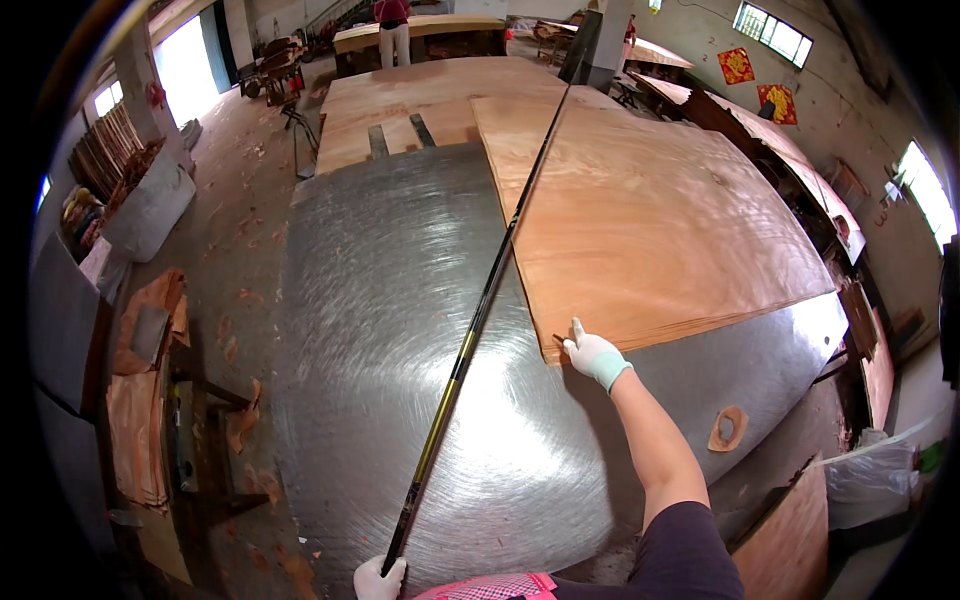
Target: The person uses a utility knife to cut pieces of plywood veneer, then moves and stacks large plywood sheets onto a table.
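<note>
Filling a workshop floor, a brushed metal table [400, 330] carries a veneer sheet [640, 220]. Right hand [592, 355], fingers together, presses its near corner. Left hand [378, 578] curls around a long rod [470, 340] lying across. Veneer scraps [140, 400] pile nearby.

veneer sheet [640, 210]: reddish-brown — faint wavy grain
metal table [400, 330]: grey, swirled scratch marks
pole [470, 340]: black, yellow bands
gloves [596, 356]: white
</note>
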